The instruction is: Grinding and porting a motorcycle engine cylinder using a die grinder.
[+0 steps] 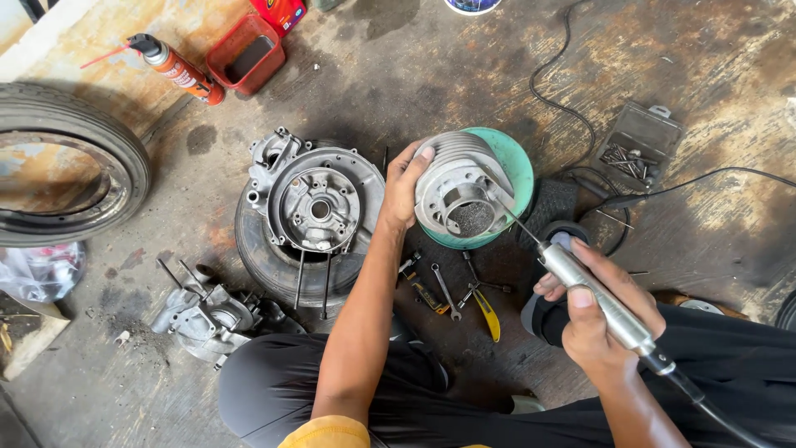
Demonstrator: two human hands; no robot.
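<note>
Person seated on a stained concrete floor [414,75], seen from above. Left hand [404,189] grips the finned rim of a grey metal engine cylinder [458,192], fingers curled over its left edge, thumb on top; grip pressed firmly on the casting. Cylinder rests tilted on a green round lid [518,166], bore facing the camera. Right hand [593,311] wraps a slim silver rotary tool handpiece [593,299], grip closed around it; thin bit [516,220] touches the cylinder's port edge. Left of the cylinder, an engine case [319,199] sits on a small tyre [269,265]. Wrenches and yellow-handled pliers [485,309] lie between the arms.
</note>
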